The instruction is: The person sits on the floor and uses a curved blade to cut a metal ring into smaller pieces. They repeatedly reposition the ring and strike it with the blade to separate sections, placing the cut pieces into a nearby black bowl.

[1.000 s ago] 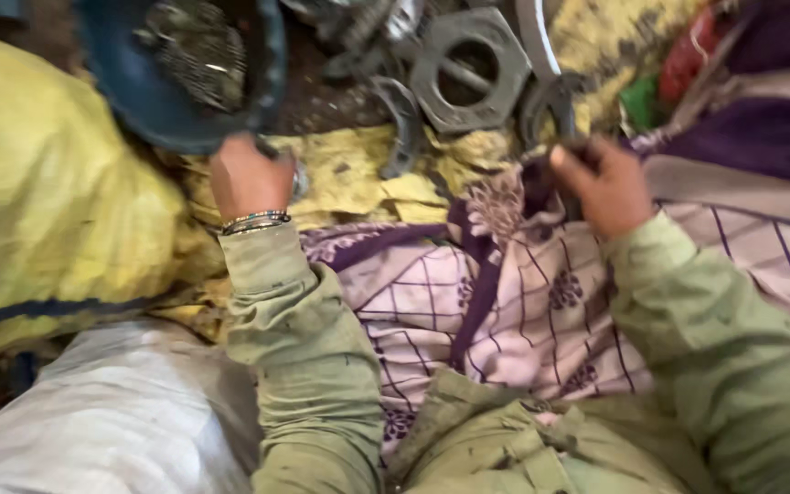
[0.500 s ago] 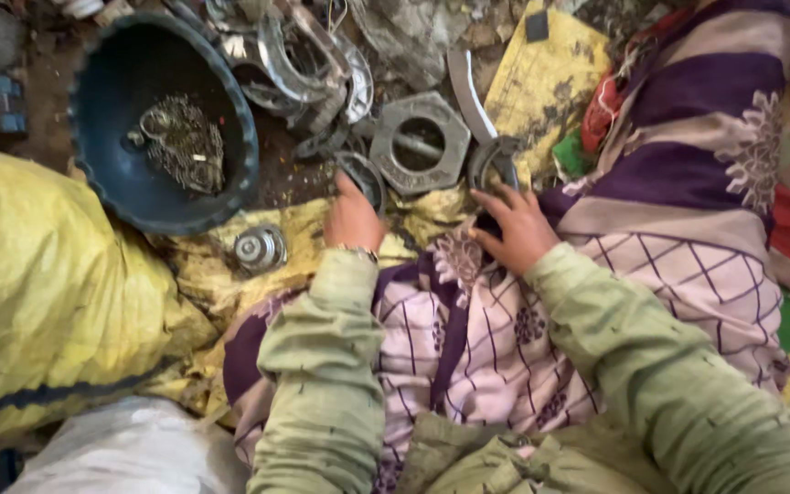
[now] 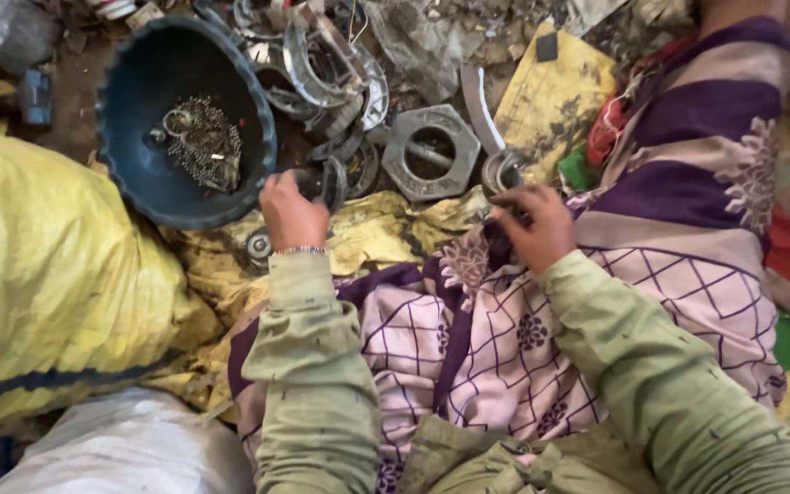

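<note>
My left hand (image 3: 290, 215) reaches forward, its fingers closed around a grey metal bearing ring (image 3: 329, 181) standing on edge beside a dark blue bowl (image 3: 134, 69). My right hand (image 3: 534, 227) rests at the top edge of a purple patterned cloth (image 3: 505, 348) on my lap. Its fingers curl over something dark, just below a round bearing (image 3: 502, 169). What they hold is hidden. Both arms wear olive green sleeves.
The bowl holds small metal balls and bits (image 3: 203, 142). A large hexagonal nut (image 3: 432, 151) and several metal rings (image 3: 331, 69) lie on dirty ground. A small bearing (image 3: 258, 245) sits on yellow cloth (image 3: 377, 229). A yellow sack (image 3: 38, 274) and a white sack (image 3: 130, 453) fill the left.
My left hand left the small bearing on the yellow cloth and went right to the standing ring. My right hand stayed at the cloth's edge. The view tilted up and shifted.
</note>
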### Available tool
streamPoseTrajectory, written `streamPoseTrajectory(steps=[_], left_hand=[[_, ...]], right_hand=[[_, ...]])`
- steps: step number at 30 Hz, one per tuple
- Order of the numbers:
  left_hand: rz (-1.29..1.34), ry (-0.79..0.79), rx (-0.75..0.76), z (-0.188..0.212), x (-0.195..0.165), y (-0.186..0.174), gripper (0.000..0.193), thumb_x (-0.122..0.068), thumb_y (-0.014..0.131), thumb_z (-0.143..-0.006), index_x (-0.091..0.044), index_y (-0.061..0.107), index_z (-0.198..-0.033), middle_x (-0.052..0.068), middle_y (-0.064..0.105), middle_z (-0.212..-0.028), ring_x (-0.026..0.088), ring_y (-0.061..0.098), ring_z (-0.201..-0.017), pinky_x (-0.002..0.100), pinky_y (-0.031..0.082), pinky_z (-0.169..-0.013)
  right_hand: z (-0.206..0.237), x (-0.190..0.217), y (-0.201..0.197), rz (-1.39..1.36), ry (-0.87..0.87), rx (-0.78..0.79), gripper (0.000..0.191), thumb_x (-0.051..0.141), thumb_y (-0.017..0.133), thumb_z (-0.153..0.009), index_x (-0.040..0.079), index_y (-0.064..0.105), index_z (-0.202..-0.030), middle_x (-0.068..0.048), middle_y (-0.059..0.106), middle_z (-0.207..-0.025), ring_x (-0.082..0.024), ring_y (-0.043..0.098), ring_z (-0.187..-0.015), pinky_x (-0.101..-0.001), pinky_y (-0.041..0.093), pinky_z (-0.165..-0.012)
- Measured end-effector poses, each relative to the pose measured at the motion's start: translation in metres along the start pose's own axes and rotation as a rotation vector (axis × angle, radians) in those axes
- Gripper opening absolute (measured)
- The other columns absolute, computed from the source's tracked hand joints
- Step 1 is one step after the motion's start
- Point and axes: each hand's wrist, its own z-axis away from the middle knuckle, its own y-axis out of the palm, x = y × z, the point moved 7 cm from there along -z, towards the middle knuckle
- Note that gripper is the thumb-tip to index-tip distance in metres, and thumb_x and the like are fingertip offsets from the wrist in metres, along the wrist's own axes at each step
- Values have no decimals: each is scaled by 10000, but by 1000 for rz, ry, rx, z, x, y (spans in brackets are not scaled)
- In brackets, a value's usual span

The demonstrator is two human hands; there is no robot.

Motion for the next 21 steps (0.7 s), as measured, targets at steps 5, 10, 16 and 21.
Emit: streamPoseTrajectory(steps=[5, 10, 16, 21], left_hand=[[778, -11, 548, 33, -78, 46, 363, -299, 857, -819, -47, 764, -1063, 95, 785, -1011, 196, 741, -906, 337, 582, -849], [1175, -182, 1003, 74, -139, 68, 483, -246, 834, -853, -6, 674, -1241, 46, 759, -1137, 152, 707, -1012, 321, 581, -926], [1371, -309, 777, 81, -157, 63, 642, -92, 860, -804, 34, 540, -1346, 116, 724, -1171, 185, 701, -1031, 336, 588, -912], [938, -81, 597, 67, -140, 61, 532, -22, 789, -812, 4, 579, -1300, 169, 737, -1182, 260, 717, -1058, 355, 577, -923]], right_hand=[[-2, -30, -29, -935, 430, -63, 180, 94, 728, -994, 147, 685, -1160, -66, 687, -1031, -201, 655, -822, -384, 548, -718], [0, -7, -17, -1491, 392, 148, 242, 52, 680, -978, 119, 688, -1210, -76, 716, -1082, -201, 703, -927, -374, 577, -824], [21, 12, 29, -877, 288, 308, 281, -1, 721, -935, 58, 677, -1206, -70, 729, -1088, -183, 693, -958, -348, 556, -857], [20, 18, 4, -50, -101, 131, 187, 82, 738, -903, 52, 704, -1084, -172, 750, -966, -305, 748, -846, -383, 592, -752]])
